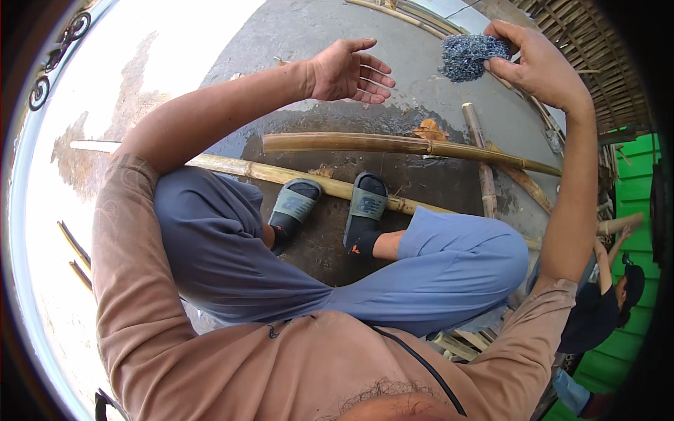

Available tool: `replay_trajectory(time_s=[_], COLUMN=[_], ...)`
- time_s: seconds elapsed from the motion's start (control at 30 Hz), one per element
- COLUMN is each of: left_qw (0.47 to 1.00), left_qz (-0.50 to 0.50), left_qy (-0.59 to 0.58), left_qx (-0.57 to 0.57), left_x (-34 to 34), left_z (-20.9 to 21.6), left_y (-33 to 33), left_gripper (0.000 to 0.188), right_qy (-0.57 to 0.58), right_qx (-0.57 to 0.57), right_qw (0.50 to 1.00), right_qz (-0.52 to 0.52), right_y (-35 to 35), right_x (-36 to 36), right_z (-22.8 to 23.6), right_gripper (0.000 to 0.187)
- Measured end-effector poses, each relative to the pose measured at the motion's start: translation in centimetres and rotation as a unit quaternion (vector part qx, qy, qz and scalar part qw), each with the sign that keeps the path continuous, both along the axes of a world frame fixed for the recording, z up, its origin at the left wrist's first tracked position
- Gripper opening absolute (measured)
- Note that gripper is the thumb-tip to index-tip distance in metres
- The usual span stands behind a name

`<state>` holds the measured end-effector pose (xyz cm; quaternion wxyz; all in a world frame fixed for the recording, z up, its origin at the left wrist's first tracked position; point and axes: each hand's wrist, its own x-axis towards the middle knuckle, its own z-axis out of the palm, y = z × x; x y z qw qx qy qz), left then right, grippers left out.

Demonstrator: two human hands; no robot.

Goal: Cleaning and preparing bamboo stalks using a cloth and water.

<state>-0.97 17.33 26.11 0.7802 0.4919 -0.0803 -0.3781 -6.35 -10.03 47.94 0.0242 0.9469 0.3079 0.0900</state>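
Note:
My right hand (537,67) is raised at the upper right, its thumb and fingers closed on a scouring pad (469,57) of shiny blue-grey mesh. To the left of it, my left hand (349,72) is held out in the air, palm showing and fingers apart, with nothing in it. Below both hands a brown bamboo pole (351,142) lies crosswise, touched by neither. A second, paler bamboo pole (242,167) runs under my sandals (295,203). At its right the first pole lies across a shorter bamboo piece (480,165).
Wet dark concrete (309,263) spreads around my feet, with a dry leaf (430,130) behind the brown pole. More bamboo (397,12) lies at the far edge, near a woven bamboo panel (597,42). At the right, another person (597,309) holds a pole before a green wall (635,196).

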Motion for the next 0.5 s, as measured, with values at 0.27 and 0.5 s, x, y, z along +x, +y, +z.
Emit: replay_trajectory(time_s=[0.27, 0.5], left_qw=[0.989, 0.965], left_qz=[0.144, 0.260], left_qy=[0.010, 0.009], left_qx=[-0.032, 0.031], left_x=[3.4, 5.0], left_z=[-2.4, -8.4], left_y=[3.6, 6.8], left_gripper=[0.044, 0.022], right_qy=[0.163, 0.295], right_qx=[0.176, 0.776], right_qw=[0.961, 0.537], right_qz=[0.137, 0.152], right_y=[12.3, 19.6], right_x=[5.7, 8.4], right_z=[-4.9, -28.6], right_gripper=[0.037, 0.028])
